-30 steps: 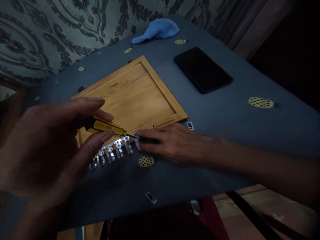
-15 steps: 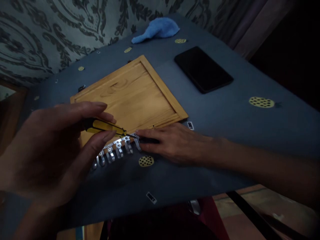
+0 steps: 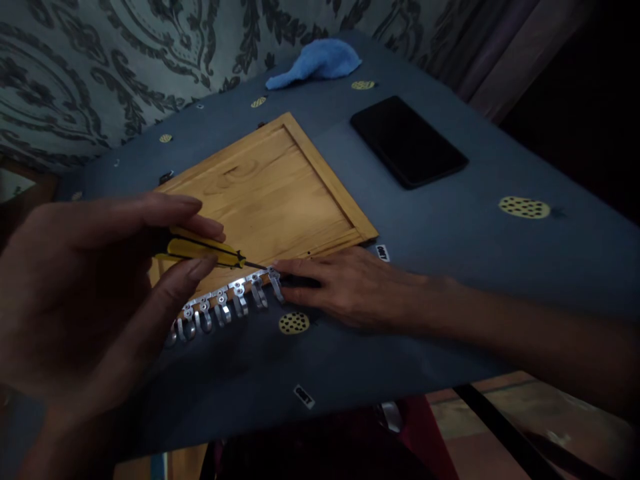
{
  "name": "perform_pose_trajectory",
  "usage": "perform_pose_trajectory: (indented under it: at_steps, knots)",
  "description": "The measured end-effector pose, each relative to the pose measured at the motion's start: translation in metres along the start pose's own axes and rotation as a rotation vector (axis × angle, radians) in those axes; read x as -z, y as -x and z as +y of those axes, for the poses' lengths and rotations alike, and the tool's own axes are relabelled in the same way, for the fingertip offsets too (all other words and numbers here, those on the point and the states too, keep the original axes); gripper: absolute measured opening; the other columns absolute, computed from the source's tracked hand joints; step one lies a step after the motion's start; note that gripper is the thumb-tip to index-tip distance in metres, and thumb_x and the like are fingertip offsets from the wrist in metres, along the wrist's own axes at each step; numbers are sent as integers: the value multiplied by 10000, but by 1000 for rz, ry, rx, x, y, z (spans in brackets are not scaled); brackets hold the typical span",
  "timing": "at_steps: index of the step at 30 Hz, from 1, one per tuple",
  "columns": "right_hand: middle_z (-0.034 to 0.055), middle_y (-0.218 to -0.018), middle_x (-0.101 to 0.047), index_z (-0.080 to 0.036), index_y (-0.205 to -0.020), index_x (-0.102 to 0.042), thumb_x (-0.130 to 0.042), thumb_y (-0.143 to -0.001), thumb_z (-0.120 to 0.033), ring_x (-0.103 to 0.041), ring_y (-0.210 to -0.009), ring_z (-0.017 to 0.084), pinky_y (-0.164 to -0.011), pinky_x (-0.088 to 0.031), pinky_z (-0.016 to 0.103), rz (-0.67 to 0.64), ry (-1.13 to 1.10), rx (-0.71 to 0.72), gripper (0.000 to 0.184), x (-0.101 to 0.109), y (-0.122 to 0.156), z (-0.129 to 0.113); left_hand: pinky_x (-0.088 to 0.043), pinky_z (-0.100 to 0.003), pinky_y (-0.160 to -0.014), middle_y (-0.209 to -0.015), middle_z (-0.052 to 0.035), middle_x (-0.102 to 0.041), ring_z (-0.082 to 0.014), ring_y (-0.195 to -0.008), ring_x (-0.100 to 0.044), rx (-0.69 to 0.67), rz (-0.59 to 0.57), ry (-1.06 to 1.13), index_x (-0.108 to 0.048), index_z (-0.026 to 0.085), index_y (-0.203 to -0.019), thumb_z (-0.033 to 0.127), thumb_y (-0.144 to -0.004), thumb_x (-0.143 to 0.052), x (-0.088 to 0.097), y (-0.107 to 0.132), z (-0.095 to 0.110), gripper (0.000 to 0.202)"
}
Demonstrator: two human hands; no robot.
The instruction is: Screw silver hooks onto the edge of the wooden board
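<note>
My left hand (image 3: 95,280) is closed around a yellow and black screwdriver (image 3: 205,252) between thumb and fingers. The screwdriver's thin shaft points right, its tip at the screw on the end hook of a silver metal hook rail (image 3: 239,288). This rail, with several curved hooks, lies along the near edge of a framed wooden board (image 3: 265,183). My right hand (image 3: 350,283) rests on the table and board edge, its fingertips closed about the rail's right end. My left hand covers the board's left corner.
A black phone (image 3: 407,141) lies right of the board on the dark blue patterned tablecloth (image 3: 450,247). At the back, a blue cloth (image 3: 320,61) sits near the patterned wall (image 3: 150,47). The table's front edge runs just before my lap.
My left hand has shifted slightly left and up with the screwdriver, whose handle looks turned. More hooks show at the rail's left end. My right hand keeps its place.
</note>
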State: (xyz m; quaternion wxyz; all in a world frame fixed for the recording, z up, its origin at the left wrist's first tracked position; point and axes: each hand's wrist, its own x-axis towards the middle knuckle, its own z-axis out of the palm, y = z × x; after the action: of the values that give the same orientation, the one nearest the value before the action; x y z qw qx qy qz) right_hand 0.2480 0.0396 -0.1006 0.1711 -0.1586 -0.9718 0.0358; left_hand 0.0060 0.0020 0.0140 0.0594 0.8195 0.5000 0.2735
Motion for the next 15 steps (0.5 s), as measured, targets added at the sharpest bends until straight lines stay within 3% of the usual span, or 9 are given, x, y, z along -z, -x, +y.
perform_pose_trajectory:
  at_steps: [3,10,15]
  knots:
    - [87,-1394,-610,-234,-1207,-674,-589,-945,-171,-677,-847,177,-541,-448,286,-4,-7,-1,283,0,0,0,-636,-412,-833,-1020,65,-736,-238,-913,-722,-35,-53,-10,-575,475,-1292,218,-813,-698,4,-2,-6,557]
    - [91,-1363,-627,-225,-1201,-673,-585,-952,-174,-682,-845,183,-528,-426,291,15,-23,2,269,-1,1,1,-637,-356,-751,-1016,99,-737,-195,-880,-724,-73,-74,39,-550,499,-1315,172,-822,-682,-3,-4,-5,607]
    - [83,-1355,-638,-223,-1196,-670,-626,-930,-181,-682,-837,191,-516,-416,290,46,-15,3,273,-2,1,1,-633,-365,-748,-1019,72,-750,-199,-863,-721,-86,-30,-17,-641,398,-1205,228,-845,-698,-2,-2,-5,403]
